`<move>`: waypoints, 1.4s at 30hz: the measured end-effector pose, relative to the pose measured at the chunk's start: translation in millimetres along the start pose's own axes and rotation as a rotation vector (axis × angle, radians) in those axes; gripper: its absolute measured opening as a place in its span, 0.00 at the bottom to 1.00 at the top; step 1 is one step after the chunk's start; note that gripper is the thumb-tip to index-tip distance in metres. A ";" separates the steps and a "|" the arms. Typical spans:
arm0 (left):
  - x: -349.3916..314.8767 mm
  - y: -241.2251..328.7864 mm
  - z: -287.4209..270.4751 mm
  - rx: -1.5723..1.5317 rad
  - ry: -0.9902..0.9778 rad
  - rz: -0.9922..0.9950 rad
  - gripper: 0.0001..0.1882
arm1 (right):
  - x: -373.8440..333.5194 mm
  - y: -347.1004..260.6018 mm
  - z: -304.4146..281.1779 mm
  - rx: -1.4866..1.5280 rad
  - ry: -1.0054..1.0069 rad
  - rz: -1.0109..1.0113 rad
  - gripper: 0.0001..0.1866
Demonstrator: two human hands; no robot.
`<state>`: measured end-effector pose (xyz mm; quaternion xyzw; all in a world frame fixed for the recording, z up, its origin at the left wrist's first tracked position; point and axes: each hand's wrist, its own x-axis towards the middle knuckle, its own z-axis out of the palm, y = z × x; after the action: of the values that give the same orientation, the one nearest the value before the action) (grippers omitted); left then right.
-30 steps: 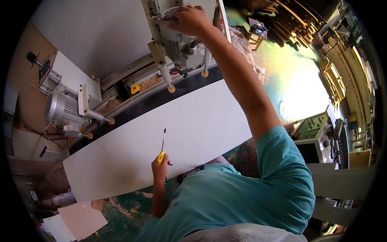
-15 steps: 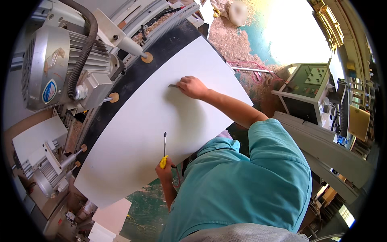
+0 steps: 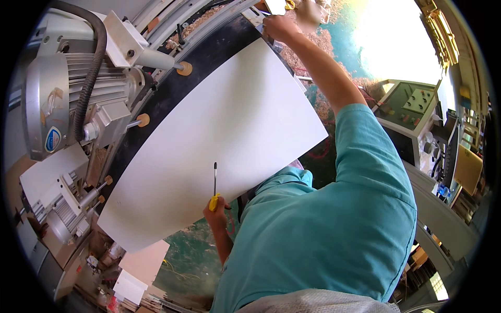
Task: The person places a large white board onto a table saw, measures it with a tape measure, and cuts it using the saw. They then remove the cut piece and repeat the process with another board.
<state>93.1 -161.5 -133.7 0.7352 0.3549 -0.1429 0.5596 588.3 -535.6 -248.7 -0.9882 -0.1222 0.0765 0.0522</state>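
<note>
A large white panel [image 3: 209, 130] with a curved far edge lies on the black bed of a machine [image 3: 218, 46]. My left hand [image 3: 215, 213] is at its near edge, closed round a yellow air blow gun [image 3: 214, 202]. The gun's thin metal nozzle points away over the panel and ends in a black tip. My right arm is stretched out, with my right hand [image 3: 282, 28] beyond the panel's far corner, by the end of the machine bed. Its fingers are curled downward; whatever they hold is hidden.
A motor [image 3: 88, 94] with round-tipped rods stands along the left, and a smaller motor [image 3: 65, 221] sits lower down. Wood shavings [image 3: 318, 47] cover the floor at the far side. A control box [image 3: 407, 107] stands at right; pale boards [image 3: 143, 263] lie lower left.
My right hand has moved from the panel's middle to beyond its far corner; the dark flat strip it held no longer shows. My left hand stays nearly in place with the blow gun.
</note>
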 end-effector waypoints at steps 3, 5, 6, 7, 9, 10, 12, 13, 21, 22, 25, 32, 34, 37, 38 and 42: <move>-3.1 1.6 3.1 0.007 0.014 -0.015 0.11 | -33.0 -39.3 3.7 0.261 0.003 -0.179 0.11; -10.5 0.5 2.0 0.012 0.008 -0.013 0.11 | -33.3 -26.0 24.6 0.187 0.269 0.023 0.11; -9.5 -1.7 2.1 0.006 0.002 0.006 0.11 | -25.1 -12.2 20.4 0.173 0.236 0.170 0.10; -9.0 -3.7 2.3 0.000 -0.003 0.024 0.11 | -26.5 -3.4 21.3 0.168 0.191 0.255 0.10; -10.5 -7.5 1.6 0.004 0.008 0.009 0.12 | -31.4 -17.8 5.6 0.208 0.151 0.002 0.10; -11.0 -8.1 1.0 0.006 0.014 0.001 0.12 | -31.6 -21.2 13.2 0.333 0.121 -0.229 0.10; -10.3 -6.8 1.9 0.023 0.002 -0.002 0.12 | -20.9 -19.5 10.5 0.056 0.122 -0.208 0.09; -10.3 -5.1 2.1 0.034 -0.007 -0.004 0.12 | -9.1 -8.7 13.0 -0.085 0.208 -0.168 0.08; -18.1 -3.4 12.4 -0.045 0.055 0.022 0.13 | -51.6 -9.4 -21.2 -0.084 -0.126 -0.671 0.05; -17.5 -4.9 13.8 -0.054 0.056 0.029 0.13 | -42.8 -9.6 -22.1 -0.135 -0.222 -0.632 0.05; -17.2 -1.1 17.9 0.094 -0.016 0.040 0.13 | -1.4 -9.3 8.3 -0.039 0.259 -0.571 0.06; -2.1 -14.6 8.2 0.075 -0.118 0.057 0.14 | -124.0 -9.1 6.9 -0.062 -0.012 -0.622 0.08; 4.5 -23.2 2.4 0.135 -0.181 0.100 0.15 | -215.6 9.8 6.5 0.077 -0.085 -0.660 0.09; 7.2 -28.7 -1.8 0.192 -0.240 0.164 0.16 | -375.6 40.1 24.6 0.203 -0.177 -0.676 0.06; 4.7 -36.1 -2.9 0.194 -0.240 0.175 0.16 | -431.2 46.7 28.2 0.178 -0.291 -0.578 0.03; -12.4 -67.7 -21.3 0.342 -0.286 0.209 0.20 | -536.9 11.7 33.2 0.137 -0.382 -0.268 0.03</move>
<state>34.2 -138.1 -167.9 0.8244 0.1648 -0.2447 0.4831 71.1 -678.0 -208.5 -0.9249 -0.2545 0.2624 0.1046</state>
